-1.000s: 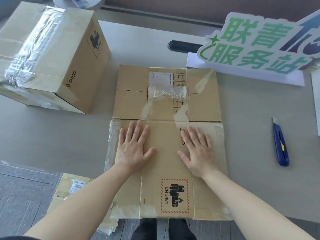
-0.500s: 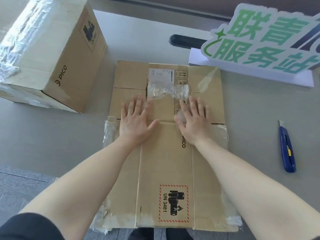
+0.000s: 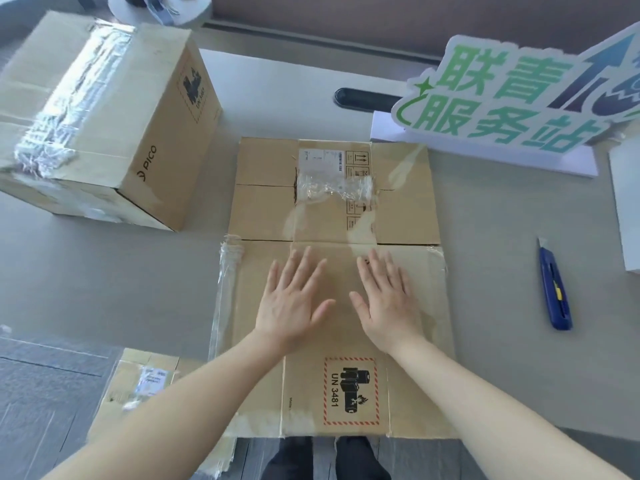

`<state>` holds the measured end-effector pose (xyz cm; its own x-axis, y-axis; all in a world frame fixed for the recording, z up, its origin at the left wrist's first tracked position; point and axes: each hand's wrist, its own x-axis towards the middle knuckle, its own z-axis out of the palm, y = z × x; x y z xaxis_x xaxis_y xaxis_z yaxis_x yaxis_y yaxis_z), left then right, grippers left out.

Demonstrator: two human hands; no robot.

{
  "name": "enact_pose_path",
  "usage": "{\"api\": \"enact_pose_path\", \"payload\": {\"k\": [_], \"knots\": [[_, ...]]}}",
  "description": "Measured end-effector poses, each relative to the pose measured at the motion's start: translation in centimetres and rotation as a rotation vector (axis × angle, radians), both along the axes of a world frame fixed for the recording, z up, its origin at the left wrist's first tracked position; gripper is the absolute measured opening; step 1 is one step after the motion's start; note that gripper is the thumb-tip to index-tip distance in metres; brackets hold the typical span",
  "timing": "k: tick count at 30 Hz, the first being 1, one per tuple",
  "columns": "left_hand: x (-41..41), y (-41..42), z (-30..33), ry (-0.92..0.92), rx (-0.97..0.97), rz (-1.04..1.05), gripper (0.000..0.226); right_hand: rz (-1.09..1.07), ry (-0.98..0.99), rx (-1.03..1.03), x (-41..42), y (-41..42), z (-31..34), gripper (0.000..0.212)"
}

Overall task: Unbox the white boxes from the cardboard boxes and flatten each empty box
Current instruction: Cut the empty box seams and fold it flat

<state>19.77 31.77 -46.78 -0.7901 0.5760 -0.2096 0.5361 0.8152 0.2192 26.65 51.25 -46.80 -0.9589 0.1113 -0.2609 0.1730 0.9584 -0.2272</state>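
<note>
A flattened cardboard box (image 3: 332, 209) lies in front of me on the grey table (image 3: 502, 271), its near end hanging over the table's edge. It bears a red UN 3481 label and torn clear tape. My left hand (image 3: 292, 303) and my right hand (image 3: 388, 303) rest palm down side by side on its middle, fingers spread, holding nothing. A taped, closed cardboard box (image 3: 104, 123) marked PICO stands at the back left. No white box is clearly in view.
A blue utility knife (image 3: 554, 289) lies to the right of the flat box. A white and green sign (image 3: 512, 98) stands at the back right. More flattened cardboard (image 3: 138, 386) lies on the floor at the lower left. A white object (image 3: 627, 209) is at the right edge.
Both hands slid forward across the flat box to its fold line, then came back toward me to its middle. The box stays flat.
</note>
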Motion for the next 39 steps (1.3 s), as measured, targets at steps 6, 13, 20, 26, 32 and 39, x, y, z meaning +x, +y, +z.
{"api": "enact_pose_path", "payload": {"k": [6,13,20,26,32,39], "knots": [[3.3,-1.3,-1.8,0.002,-0.031,0.056,0.068,-0.026,0.02,0.094,4.0,-1.3,-2.1,0.069],[2.6,-1.7,-0.5,-0.078,-0.058,0.054,0.069,-0.067,0.01,-0.032,3.6,-0.8,-0.8,0.069],[-5.9,-5.6,2.4,-0.162,0.27,0.935,0.062,-0.816,0.162,-0.185,-1.7,6.0,2.1,0.068],[-10.3,-6.6,2.2,-0.426,0.505,1.09,0.053,-1.053,0.063,-0.448,-4.8,8.7,2.6,0.049],[-10.9,-7.5,1.7,-0.457,0.459,1.043,0.05,-0.97,0.093,-0.521,-4.1,8.7,2.2,0.034],[-8.1,-6.3,4.8,-0.399,0.644,0.996,0.045,-0.938,0.3,-0.603,-1.7,7.9,3.5,0.032]]}}
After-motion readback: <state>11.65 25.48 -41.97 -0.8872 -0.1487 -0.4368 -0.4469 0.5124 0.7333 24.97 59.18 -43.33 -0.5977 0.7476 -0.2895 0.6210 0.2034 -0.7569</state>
